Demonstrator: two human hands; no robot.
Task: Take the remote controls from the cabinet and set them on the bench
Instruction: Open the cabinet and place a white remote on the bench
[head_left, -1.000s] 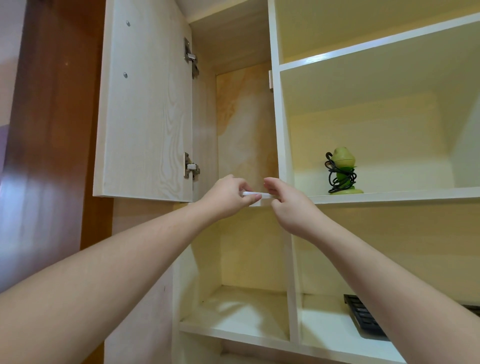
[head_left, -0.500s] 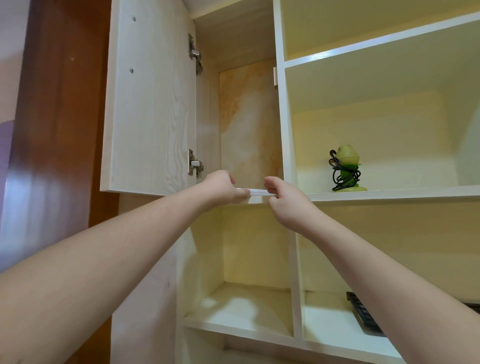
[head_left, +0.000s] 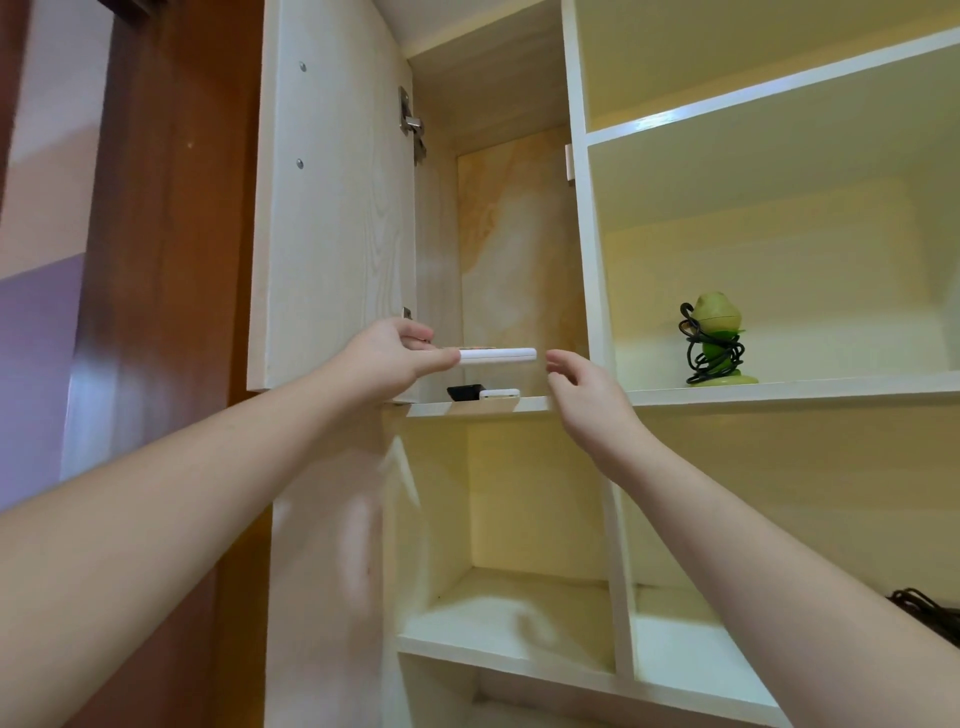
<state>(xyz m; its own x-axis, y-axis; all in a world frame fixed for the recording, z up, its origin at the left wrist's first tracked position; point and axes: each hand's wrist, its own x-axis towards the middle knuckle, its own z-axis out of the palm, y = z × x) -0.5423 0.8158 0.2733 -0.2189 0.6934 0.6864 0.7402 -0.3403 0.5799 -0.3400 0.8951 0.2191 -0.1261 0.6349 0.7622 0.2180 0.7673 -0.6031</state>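
Since the earlier frame, the white remote control (head_left: 497, 355) had come up off the cabinet shelf (head_left: 478, 406), and the right hand (head_left: 587, 389) had let go of its end. Pinched at one end between thumb and fingers, it hung level from the left hand (head_left: 387, 364), while the right hand's grip was spread just beyond the remote's free end, not touching it. Below the grip, a black remote (head_left: 464, 392) and a second white remote (head_left: 498, 394) lay side by side on the shelf, beside the open cabinet door (head_left: 332, 208).
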